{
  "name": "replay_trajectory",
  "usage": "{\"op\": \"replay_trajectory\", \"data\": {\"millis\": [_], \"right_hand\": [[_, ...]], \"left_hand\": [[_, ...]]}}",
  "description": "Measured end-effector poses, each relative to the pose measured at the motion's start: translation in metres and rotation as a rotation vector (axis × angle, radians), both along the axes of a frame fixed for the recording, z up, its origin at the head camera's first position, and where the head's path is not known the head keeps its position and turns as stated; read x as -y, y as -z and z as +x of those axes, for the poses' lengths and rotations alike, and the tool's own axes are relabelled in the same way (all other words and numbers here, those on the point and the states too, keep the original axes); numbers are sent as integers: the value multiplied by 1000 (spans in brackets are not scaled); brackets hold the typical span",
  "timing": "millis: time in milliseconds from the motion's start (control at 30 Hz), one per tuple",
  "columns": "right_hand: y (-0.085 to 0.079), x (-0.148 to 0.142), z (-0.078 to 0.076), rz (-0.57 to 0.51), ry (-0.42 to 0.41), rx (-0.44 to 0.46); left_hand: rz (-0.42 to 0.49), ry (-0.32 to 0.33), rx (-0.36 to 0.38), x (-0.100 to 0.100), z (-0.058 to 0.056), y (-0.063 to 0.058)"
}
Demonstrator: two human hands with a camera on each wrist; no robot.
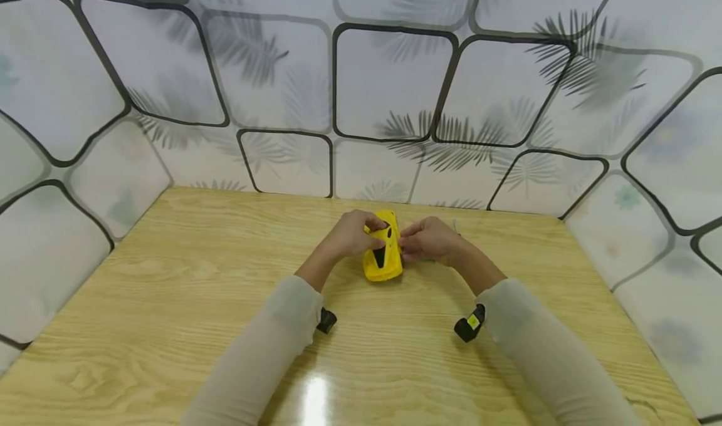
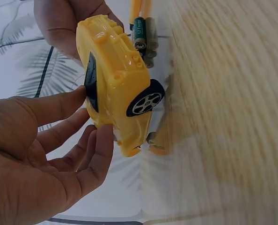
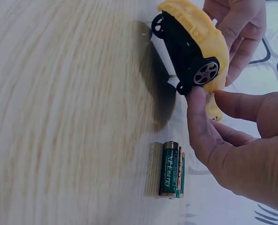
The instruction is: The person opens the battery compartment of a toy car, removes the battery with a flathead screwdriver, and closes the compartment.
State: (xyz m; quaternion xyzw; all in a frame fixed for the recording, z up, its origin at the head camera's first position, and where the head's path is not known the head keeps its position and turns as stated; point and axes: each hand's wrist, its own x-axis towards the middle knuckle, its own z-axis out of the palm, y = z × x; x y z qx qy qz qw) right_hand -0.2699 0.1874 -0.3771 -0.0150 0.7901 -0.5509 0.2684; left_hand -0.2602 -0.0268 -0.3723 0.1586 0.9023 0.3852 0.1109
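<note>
A yellow toy car (image 1: 387,270) with dark windows is held up just over the table, tilted on its side. My left hand (image 1: 354,233) grips it, thumb by the dark window and fingers at its far end. On the other side my right hand (image 1: 433,241) pinches the car's edge near a wheel (image 3: 206,73). The black underside (image 3: 181,47) shows in the right wrist view, partly hanging away from the yellow body. Green batteries (image 3: 169,171) lie on the table beside my right hand.
The wooden table (image 1: 225,301) ends at a patterned wall covering (image 1: 282,100) close behind the hands. An orange object (image 2: 136,10), cut off by the frame, lies by the batteries. A thin metal piece (image 1: 455,227) shows behind the right hand.
</note>
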Motion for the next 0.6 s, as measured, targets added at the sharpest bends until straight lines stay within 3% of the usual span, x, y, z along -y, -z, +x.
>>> {"op": "replay_trajectory", "data": {"millis": [367, 600], "right_hand": [[-1, -2, 9, -67, -58, 29], [3, -2, 16, -7, -109, 0]], "left_hand": [[-27, 9, -15, -5, -3, 6], [-24, 30, -8, -11, -3, 8]]}}
